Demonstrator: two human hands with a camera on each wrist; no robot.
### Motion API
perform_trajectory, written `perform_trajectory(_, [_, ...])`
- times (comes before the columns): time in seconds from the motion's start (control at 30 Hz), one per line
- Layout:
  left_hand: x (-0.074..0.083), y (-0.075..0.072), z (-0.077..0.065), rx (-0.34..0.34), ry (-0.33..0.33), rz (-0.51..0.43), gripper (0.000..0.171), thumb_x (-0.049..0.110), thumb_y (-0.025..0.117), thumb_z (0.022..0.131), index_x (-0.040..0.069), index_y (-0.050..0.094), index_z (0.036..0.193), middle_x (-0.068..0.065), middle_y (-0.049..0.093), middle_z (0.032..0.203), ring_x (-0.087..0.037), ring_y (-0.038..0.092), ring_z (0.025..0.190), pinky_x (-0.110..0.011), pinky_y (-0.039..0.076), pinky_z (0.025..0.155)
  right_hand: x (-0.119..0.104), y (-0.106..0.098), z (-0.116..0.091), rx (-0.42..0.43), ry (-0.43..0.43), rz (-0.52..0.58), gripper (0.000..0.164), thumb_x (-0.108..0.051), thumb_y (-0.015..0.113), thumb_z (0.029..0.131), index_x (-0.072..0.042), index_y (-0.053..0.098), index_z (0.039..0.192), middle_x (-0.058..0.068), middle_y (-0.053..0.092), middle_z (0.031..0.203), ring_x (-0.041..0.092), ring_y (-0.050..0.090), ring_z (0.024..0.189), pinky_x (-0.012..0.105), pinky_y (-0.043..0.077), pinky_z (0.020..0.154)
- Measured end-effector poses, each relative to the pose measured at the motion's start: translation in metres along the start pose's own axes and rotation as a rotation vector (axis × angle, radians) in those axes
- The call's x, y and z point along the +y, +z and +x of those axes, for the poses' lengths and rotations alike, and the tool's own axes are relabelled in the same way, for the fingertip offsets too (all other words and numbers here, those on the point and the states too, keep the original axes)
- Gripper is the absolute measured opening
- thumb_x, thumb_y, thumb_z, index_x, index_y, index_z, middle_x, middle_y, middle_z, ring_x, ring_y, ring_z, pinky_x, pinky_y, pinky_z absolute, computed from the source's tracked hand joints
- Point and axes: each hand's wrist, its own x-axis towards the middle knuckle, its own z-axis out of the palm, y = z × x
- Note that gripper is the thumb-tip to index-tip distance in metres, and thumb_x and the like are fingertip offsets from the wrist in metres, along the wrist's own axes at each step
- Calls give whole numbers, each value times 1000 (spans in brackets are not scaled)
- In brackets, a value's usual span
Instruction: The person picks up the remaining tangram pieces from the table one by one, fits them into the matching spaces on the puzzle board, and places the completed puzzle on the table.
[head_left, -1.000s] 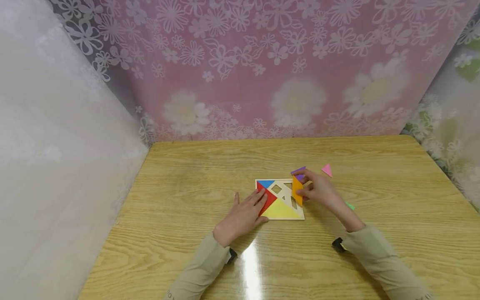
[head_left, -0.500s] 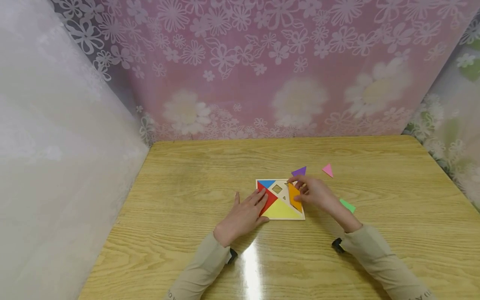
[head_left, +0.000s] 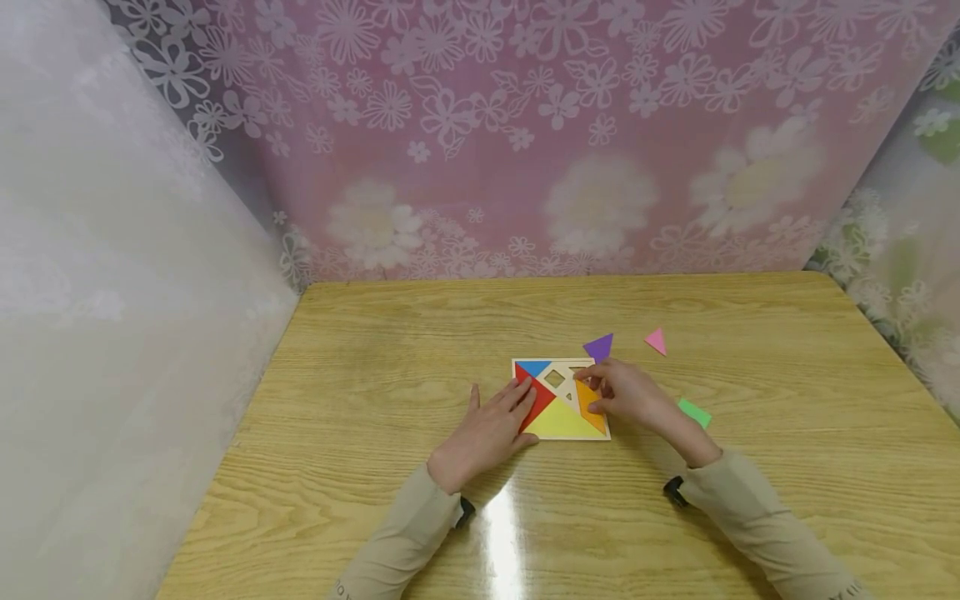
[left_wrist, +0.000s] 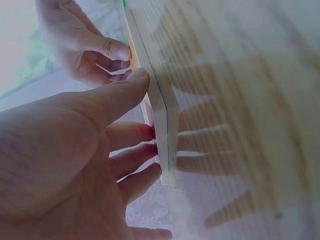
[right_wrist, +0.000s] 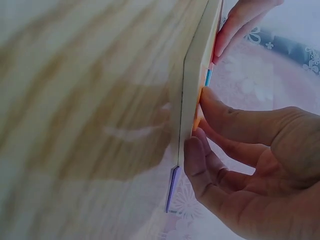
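A square wooden tangram board (head_left: 567, 386) lies on the table with a blue triangle (head_left: 533, 366), a red triangle (head_left: 542, 398) and a yellow triangle (head_left: 566, 421) set in it. My left hand (head_left: 483, 433) rests its straight fingers on the red triangle, its thumb by the board's near edge. Thumb and fingers of my right hand (head_left: 637, 400) hold an orange piece (head_left: 587, 398) down at the board's right side, partly covering it. In the right wrist view, the right thumb touches the orange piece (right_wrist: 197, 117) from above and fingertips meet the board's edge.
A purple piece (head_left: 599, 346) lies just beyond the board's far right corner. Farther right are a pink triangle (head_left: 656, 341) and a green piece (head_left: 694, 413), the latter near the right wrist. A flowered cloth (head_left: 487, 167) hangs behind the wooden table (head_left: 360, 375).
My right hand has brought the orange piece left and down from the board's right edge, and it now lies flat in the board. More of the purple and green pieces shows. The left hand stays put.
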Motion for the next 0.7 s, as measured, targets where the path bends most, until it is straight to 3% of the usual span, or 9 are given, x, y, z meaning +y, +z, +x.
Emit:
perform_trajectory(0.27, [0, 0, 0, 0, 1, 0, 70, 47, 55, 102, 12, 35, 159, -2, 23, 168, -19, 22, 154, -68, 20, 116, -5, -3, -4, 27, -1, -20, 40, -5, 81, 85, 0, 69, 123, 10, 64, 97, 18, 60, 77, 31, 50, 68])
perform_trajectory(0.53, [0, -2, -2, 6, 9, -1, 69, 46, 56, 102, 11, 36, 158, -4, 25, 167, -20, 24, 154, -68, 21, 116, -5, -9, -6, 177, 23, 46, 19, -4, 74, 91, -3, 73, 110, 6, 69, 90, 20, 65, 76, 33, 53, 66])
perform_trajectory(0.7, [0, -3, -3, 6, 17, -12, 69, 45, 56, 102, 9, 37, 158, -5, 26, 167, -21, 24, 154, -69, 21, 116, -5, -13, -8, 257, 28, 57, 14, -5, 75, 91, -4, 75, 105, 5, 72, 90, 21, 68, 76, 37, 57, 71])
